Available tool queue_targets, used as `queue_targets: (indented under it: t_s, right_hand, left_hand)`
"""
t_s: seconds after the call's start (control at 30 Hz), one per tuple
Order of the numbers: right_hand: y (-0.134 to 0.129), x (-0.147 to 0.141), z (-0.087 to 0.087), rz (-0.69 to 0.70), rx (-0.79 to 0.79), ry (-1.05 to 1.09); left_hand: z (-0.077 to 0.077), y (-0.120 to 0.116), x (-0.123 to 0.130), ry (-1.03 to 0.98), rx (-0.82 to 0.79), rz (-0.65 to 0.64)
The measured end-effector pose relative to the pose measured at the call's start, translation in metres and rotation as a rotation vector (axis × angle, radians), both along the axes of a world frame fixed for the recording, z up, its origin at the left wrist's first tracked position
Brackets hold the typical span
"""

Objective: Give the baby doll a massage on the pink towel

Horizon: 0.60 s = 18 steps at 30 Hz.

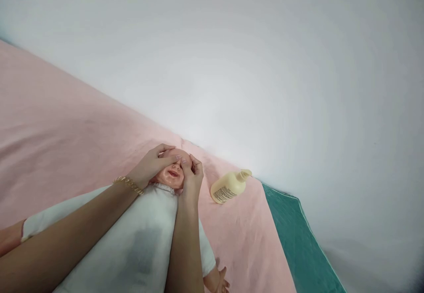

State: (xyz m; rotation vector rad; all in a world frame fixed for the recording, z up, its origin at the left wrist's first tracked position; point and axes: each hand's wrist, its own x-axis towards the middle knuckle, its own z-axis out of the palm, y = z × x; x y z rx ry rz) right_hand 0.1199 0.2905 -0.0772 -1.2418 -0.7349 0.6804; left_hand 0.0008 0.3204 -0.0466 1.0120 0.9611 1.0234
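A baby doll in a white short-sleeved garment lies on its back, head away from me and mouth open. My left hand cups one side of its head, with the thumb across the brow and the fingers along the top. On the other side, my right hand curls around the head, its thumb pressed near the brow. The two thumb tips almost meet between the eyes and hide them. A gold bracelet circles my left wrist. My forearms pass over the doll's body.
To the right of the doll's head a pale yellow pump bottle stands on the pink cloth. A green surface shows past the cloth's right edge. Behind everything rises a plain white wall.
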Motion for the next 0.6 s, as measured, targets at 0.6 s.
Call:
queue_targets:
  t_s: [0.6]
  right_hand:
    - [0.007, 0.008, -0.011, 0.018, 0.039, 0.230]
  left_hand:
    - [-0.016, 0.007, 0.005, -0.151, 0.018, 0.065]
